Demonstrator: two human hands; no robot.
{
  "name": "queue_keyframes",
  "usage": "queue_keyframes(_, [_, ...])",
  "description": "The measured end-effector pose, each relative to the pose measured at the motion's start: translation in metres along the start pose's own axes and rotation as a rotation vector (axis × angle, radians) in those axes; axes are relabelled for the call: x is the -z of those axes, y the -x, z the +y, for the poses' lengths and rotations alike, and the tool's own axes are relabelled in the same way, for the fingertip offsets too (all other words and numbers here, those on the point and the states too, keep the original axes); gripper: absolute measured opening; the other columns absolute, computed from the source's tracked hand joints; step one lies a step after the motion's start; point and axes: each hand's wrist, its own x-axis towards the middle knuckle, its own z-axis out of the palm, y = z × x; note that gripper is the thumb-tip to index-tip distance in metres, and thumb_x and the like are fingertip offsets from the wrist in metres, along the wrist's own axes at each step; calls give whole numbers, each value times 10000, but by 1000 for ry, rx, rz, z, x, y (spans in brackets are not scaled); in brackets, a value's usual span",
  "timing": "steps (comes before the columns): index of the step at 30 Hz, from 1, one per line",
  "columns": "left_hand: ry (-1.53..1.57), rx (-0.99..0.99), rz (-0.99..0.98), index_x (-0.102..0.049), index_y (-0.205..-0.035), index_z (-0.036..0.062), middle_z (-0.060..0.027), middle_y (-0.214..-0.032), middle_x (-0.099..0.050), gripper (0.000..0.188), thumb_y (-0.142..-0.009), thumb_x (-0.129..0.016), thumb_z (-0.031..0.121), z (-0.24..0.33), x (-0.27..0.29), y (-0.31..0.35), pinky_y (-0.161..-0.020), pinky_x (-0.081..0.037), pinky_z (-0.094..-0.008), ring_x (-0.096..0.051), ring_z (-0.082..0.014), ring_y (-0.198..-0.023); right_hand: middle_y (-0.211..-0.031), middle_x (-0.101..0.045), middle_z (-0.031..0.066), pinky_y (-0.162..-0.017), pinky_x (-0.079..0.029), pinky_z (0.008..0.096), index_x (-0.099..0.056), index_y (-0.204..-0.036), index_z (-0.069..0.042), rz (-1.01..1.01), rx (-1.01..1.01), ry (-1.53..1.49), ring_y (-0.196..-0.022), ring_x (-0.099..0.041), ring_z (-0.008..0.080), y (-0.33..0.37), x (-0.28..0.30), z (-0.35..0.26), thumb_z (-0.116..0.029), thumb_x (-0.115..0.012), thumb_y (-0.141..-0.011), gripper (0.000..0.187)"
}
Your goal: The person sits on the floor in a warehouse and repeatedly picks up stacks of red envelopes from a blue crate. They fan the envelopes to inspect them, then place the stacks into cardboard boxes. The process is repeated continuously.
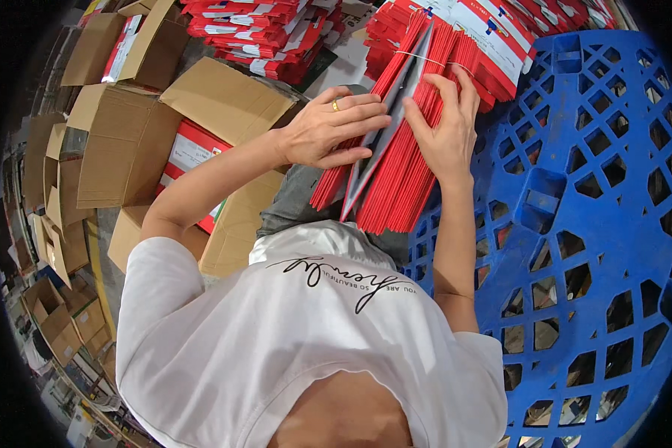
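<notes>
A thick bundle of red folders or envelopes rests on its edges over my lap, slanting away from me. A thin pale band crosses its far part. Near its left side, the bundle parts around a grey-white sheet. My left hand, with a gold ring, lies over the narrower left part, fingers stretched out toward the gap. On the wider right part, my right hand grips the folders, thumb by the gap and fingers bent over the top edges near the band. Its fingertips are partly hidden.
A blue plastic lattice pallet stands at my right. Stacks of red and white folders lie ahead, with more folders just beyond the bundle. Open cardboard boxes crowd the left; one holds red and white packets.
</notes>
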Motion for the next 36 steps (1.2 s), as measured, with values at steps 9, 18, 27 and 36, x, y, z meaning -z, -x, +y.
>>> queue_keyframes(9, [22,-47,44,-654,-1287,63,-111,-1360,-624,457,-924,-733,329,-2,-7,-1,-1081,-425,-461,-569,-258,-1340,-1573,-384,229,-1171,-354,559,-685,-1364,-314,-78,136,81,-1428,-376,481,3,1,12,-197,-667,-937,444])
queue_keyframes(18, [71,-25,46,-659,-1306,64,-118,-1350,-635,439,-945,-719,307,0,-5,0,-1107,-438,-480,-574,-274,-1342,-1500,-480,246,-1148,-374,550,-753,-1202,-197,16,85,25,-1397,-416,474,4,-1,13,-321,-777,-879,347])
queue_keyframes(27, [161,9,73,-640,-1366,50,-146,-1463,-595,532,-912,-762,300,-1,-11,11,-1160,-428,-515,-528,-324,-1411,-1487,-455,249,-1123,-382,552,-726,-1075,-127,58,22,41,-1381,-418,461,-1,-9,-4,-393,-862,-794,409])
queue_keyframes(36, [184,-5,161,-688,-1221,-5,-213,-1426,-597,436,-877,-790,244,0,-13,6,-1086,-507,-499,-584,-391,-1335,-1545,-401,243,-1162,-347,581,-667,-1342,-249,-44,48,-8,-1425,-360,489,-2,4,-3,-197,-756,-820,533])
